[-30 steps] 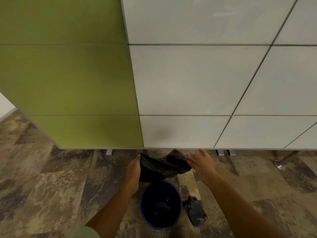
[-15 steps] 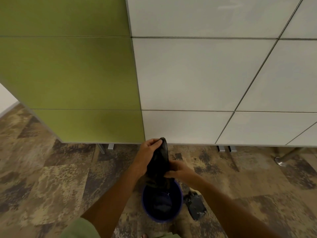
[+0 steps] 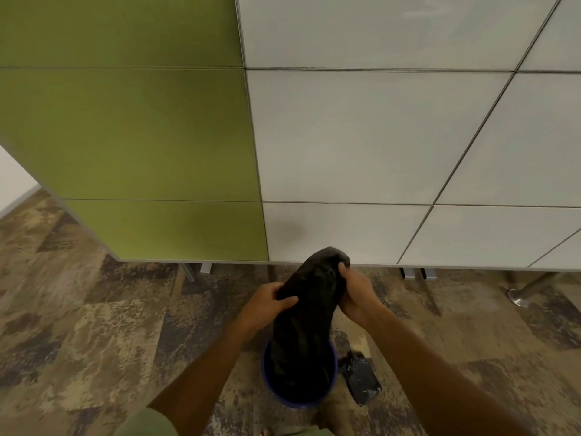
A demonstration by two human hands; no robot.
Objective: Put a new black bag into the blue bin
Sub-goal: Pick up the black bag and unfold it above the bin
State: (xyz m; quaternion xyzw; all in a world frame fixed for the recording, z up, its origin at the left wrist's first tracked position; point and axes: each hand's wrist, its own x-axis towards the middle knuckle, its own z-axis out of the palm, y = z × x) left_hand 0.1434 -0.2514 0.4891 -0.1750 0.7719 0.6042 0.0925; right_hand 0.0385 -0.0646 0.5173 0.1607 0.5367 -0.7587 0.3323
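Note:
A round blue bin (image 3: 332, 372) stands on the patterned carpet just in front of me. A black bag (image 3: 306, 309) hangs as a long crumpled tube from my hands, and its lower end dips inside the bin. My left hand (image 3: 267, 302) grips the bag's upper left side. My right hand (image 3: 356, 291) grips its upper right edge, near the top. The bin's inside is mostly hidden by the bag.
A second crumpled black bag (image 3: 360, 377) lies on the carpet right of the bin. A partition of green (image 3: 141, 136) and white panels (image 3: 377, 146) stands close ahead on metal feet (image 3: 206, 267). A chrome post base (image 3: 518, 297) sits at the right.
Both hands now hold the bag's top apart, the right hand having moved up from below. The bag hangs longer and its lower end has dropped into the bin.

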